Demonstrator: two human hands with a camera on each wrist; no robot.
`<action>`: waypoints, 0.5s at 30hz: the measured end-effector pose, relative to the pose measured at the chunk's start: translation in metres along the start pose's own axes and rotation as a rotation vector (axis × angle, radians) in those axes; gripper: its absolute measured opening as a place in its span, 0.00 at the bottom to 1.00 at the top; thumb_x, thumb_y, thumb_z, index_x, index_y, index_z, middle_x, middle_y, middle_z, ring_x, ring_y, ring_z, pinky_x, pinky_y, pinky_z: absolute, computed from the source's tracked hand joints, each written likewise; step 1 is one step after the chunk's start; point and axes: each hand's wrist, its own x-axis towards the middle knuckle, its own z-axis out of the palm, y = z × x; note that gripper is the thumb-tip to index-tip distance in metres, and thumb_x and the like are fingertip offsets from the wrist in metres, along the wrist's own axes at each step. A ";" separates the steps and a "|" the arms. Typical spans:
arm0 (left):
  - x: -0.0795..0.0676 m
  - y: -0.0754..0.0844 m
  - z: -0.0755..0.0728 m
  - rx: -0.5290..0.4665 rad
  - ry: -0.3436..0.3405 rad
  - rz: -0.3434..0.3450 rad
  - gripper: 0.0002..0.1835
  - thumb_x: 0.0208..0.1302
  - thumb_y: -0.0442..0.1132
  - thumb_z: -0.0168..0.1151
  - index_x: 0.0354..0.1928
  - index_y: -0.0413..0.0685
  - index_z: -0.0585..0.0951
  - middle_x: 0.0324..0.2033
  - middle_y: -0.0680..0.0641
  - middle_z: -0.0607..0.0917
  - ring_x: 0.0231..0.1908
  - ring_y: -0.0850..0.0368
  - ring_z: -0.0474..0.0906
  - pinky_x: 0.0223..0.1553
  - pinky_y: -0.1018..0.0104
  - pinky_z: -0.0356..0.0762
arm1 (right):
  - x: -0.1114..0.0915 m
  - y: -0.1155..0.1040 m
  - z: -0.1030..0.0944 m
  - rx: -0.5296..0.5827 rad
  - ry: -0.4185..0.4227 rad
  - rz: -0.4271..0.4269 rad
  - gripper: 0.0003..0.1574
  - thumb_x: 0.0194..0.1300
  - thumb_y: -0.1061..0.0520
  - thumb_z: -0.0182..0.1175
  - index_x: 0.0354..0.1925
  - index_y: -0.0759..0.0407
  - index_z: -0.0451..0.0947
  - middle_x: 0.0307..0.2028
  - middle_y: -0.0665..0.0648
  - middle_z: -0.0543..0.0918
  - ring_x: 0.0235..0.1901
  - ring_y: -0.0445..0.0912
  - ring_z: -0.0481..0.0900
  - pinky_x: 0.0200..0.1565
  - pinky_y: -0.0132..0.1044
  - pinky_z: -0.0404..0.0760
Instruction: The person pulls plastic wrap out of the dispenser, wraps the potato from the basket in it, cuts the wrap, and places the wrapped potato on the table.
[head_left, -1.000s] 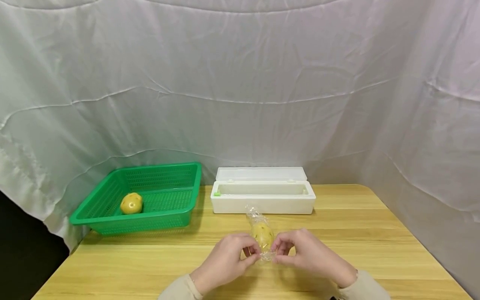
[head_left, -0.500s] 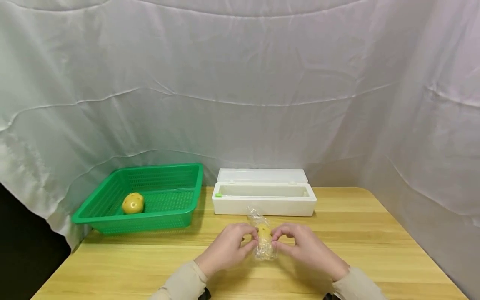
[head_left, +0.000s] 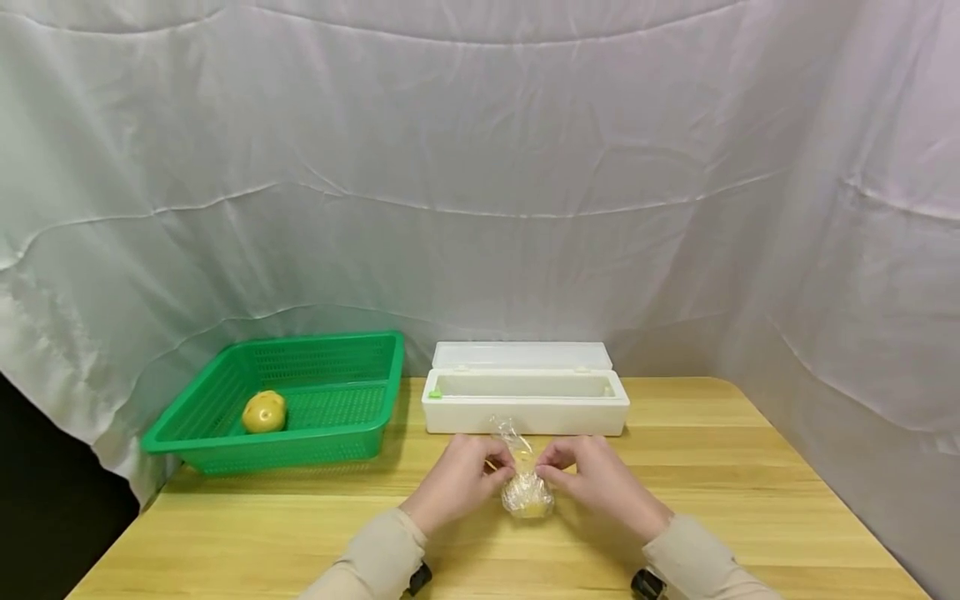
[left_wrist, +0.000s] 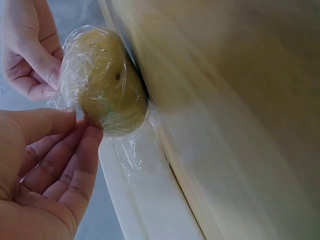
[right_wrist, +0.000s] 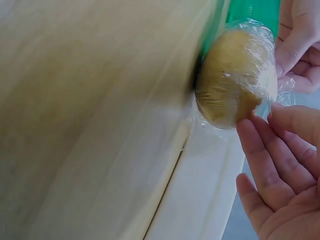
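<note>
A yellow potato point(head_left: 531, 503) lies on the table in front of the white box, wrapped in crinkled cling film point(head_left: 512, 432), whose loose tail reaches toward the box. My left hand point(head_left: 471, 475) pinches film at the potato's left side between thumb and fingers. From the right, my right hand point(head_left: 588, 479) pinches film opposite it. The left wrist view shows the film-covered potato point(left_wrist: 112, 82) beside the left hand's fingertips point(left_wrist: 92, 132). In the right wrist view, fingertips point(right_wrist: 245, 125) of the right hand touch the wrapped potato point(right_wrist: 235, 75).
A green plastic basket point(head_left: 360, 442) stands at the back left with another potato point(head_left: 264, 412) in it. Behind the hands is a long white box point(head_left: 525, 415), its lid point(head_left: 522, 355) raised and a small green piece at its left end. Grey cloth point(head_left: 480, 167) hangs behind the table.
Both hands have moved away from me, drawing the near end of the film up over the potato. Film now covers the near side, where yellow skin showed more plainly before.
</note>
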 end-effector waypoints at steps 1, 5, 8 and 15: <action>0.000 0.000 0.001 0.004 0.006 -0.001 0.07 0.65 0.29 0.74 0.32 0.47 0.88 0.32 0.53 0.92 0.35 0.69 0.86 0.40 0.77 0.85 | 0.001 0.000 0.001 -0.004 0.004 0.003 0.06 0.70 0.55 0.73 0.34 0.46 0.87 0.34 0.42 0.92 0.36 0.33 0.87 0.44 0.37 0.88; 0.001 0.002 0.004 0.030 0.029 0.007 0.10 0.62 0.27 0.76 0.32 0.47 0.84 0.31 0.53 0.90 0.35 0.69 0.84 0.39 0.77 0.84 | 0.002 0.001 0.005 -0.013 0.021 0.003 0.09 0.68 0.58 0.74 0.34 0.48 0.83 0.32 0.42 0.90 0.34 0.31 0.85 0.43 0.40 0.89; 0.000 0.003 0.005 0.064 0.034 0.036 0.14 0.61 0.26 0.77 0.31 0.48 0.79 0.31 0.53 0.89 0.36 0.68 0.85 0.39 0.77 0.84 | 0.001 0.000 0.007 -0.025 0.032 -0.020 0.14 0.67 0.61 0.75 0.35 0.49 0.78 0.32 0.42 0.87 0.34 0.31 0.85 0.41 0.40 0.90; 0.000 0.005 0.000 0.110 -0.037 0.105 0.06 0.65 0.27 0.72 0.36 0.47 0.88 0.37 0.50 0.92 0.38 0.65 0.87 0.44 0.77 0.85 | 0.000 -0.002 0.007 -0.087 0.013 -0.123 0.04 0.70 0.60 0.72 0.39 0.52 0.87 0.36 0.45 0.89 0.36 0.34 0.86 0.41 0.36 0.89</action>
